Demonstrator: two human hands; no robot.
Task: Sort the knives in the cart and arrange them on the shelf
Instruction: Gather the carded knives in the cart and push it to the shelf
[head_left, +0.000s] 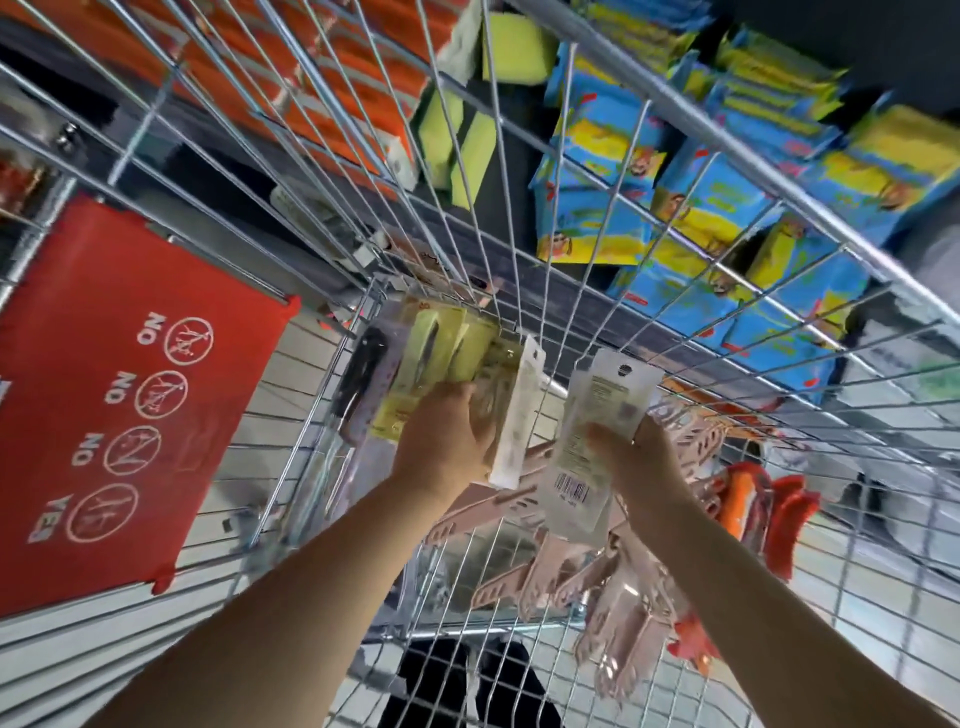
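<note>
Red seat flap (119, 405) with NO/YES icons fills 9 o'clock, flat against the cart (779, 179) wall - not our target. Just right of it, a black-handled knife pack (363, 374) leans upright in the cart's far corner, at 10 o'clock of the left hand (447, 441).

The left hand is curled round a stack of knife packs (441, 353): yellow-green cards plus 1 white card on the right edge, fanned and held upright. We judge this is the gathered batch, kept face-aligned so like goes with like.

At 3 o'clock of it, the right hand (639, 457) pinches 1 single pack (597, 415) by its side edge, back and barcode toward us. We take it for another knife pack, though the contents don't show from the back. It is near the stack but not touching - probably being checked or matched before it joins.

Cart contents below the hands, 6 o'clock: a loose pile of pink hangers (571, 571). At 4 o'clock there are orange-red items (763, 509), too blurred to name.

Through the wire at 12 to 2 o'clock is the shelving: orange packs (322, 67), green sponges (467, 135) and blue-yellow packs (727, 192). No knife slot shows, so shelving is not yet started.
</note>
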